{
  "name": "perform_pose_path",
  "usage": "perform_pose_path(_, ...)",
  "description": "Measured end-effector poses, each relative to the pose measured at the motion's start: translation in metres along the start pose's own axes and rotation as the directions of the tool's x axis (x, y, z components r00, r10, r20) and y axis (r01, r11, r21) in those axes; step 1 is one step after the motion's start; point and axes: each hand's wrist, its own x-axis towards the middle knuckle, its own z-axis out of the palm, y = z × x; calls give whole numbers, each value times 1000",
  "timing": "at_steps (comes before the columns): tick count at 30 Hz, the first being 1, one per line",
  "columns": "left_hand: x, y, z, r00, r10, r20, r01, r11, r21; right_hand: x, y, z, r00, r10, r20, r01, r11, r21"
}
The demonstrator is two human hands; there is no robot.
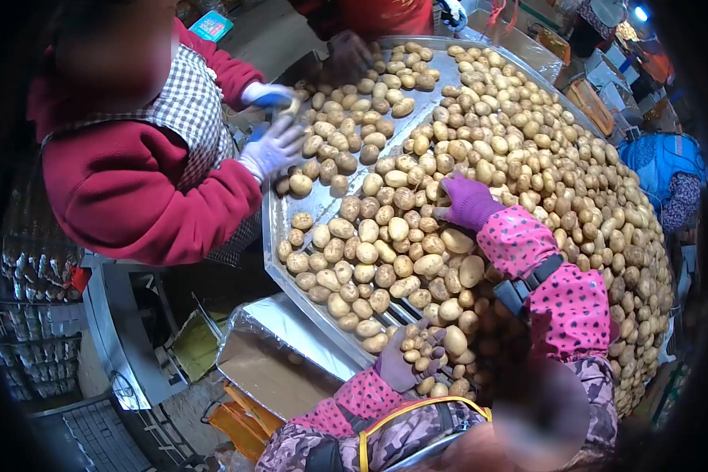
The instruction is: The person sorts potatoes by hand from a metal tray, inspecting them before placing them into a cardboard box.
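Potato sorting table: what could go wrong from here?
1. The heap of yellow-brown potatoes is piled up to the rim of the round metal sorting table; some could roll off.
2. A co-worker's purple-gloved hand cups many small potatoes near the table's edge; a few might spill.

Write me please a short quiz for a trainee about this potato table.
1. True or false: the left hand cups small potatoes.
2. What colour are the co-worker's gloves?
3. The right hand rests on: A) the potato pile; B) a cardboard box; C) a knife.
Key: 1 true; 2 white; 3 A.
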Motion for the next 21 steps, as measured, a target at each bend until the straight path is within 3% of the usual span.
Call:
perform_pose_path(1, 2, 2, -16, 997, 1, 83, 1, 1000, -22, -1, -5, -9, 992, 42, 121, -44, 999, 11)
perform_pose_path(2, 1, 3, -6, 999, 50, 0, -49, 981, 186, -6, -8, -30, 969, -11, 249, -31, 986, 164)
perform_pose_path(3, -1, 5, 5, 992, 99, -84, -59, 919, 390, -2, -12, -30, 972, 13, 235, -45, 991, 129)
perform_pose_path(5, 4, 9, -3, 993, 37, -115, -8, 970, 243, 10, -20, -31, 979, 52, 195, -65, 996, 60)
perform_pose_path(6, 5, 10, -3, 990, 43, -133, -11, 973, 230, 25, -23, -17, 993, -11, -121, 22, 996, 85)
perform_pose_path(7, 6, 9, -8, 992, 44, -117, -16, 974, 228, 45, -18, -12, 985, -84, -149, 80, 996, -35)
perform_pose_path(9, 8, 11, -13, 995, 52, -83, -32, 972, 233, 94, 3, 21, 879, -356, -316, 351, 933, -75)
perform_pose_path(10, 5, 11, -10, 994, 64, -85, -38, 959, 282, 119, 9, 35, 945, -305, -120, 277, 938, -208)
perform_pose_path(13, 7, 12, -10, 993, 46, -111, -3, 935, 355, 145, 2, 37, 945, -107, -309, 129, 990, 50)
perform_pose_path(14, 7, 11, -8, 990, 28, -136, 11, 960, 279, 152, 4, 29, 994, 47, -94, -41, 997, 60)
perform_pose_path(17, 7, 13, -13, 994, -32, -107, 48, 987, 153, 129, -2, 30, 993, 114, 16, -107, 962, -251)
perform_pose_path(19, 5, 9, -13, 993, -25, -119, 48, 980, 192, 84, -1, 20, 987, -2, 163, 15, 997, -75)
perform_pose_path(21, 6, 7, -1, 989, -6, -147, 45, 964, 264, 8, -10, 16, 992, -72, -99, 34, 939, -343)
